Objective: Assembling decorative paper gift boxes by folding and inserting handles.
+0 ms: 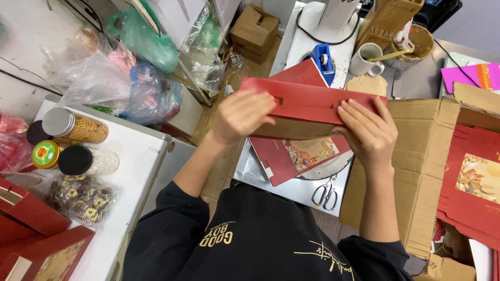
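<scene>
top: black, sleeves pushed up past the elbows
print: yellow lettering and line art on the chest
hands: bare

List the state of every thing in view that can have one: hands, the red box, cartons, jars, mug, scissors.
left hand: closed on the box's left end
right hand: flat on the box's right end
red gift box: partly folded, held up
big cardboard carton: open, flaps out
flat red boxes: unfolded, stacked in the carton
jars: lidded, lying down
scissors: shut, lying flat
mug: upright, stick inside
</scene>
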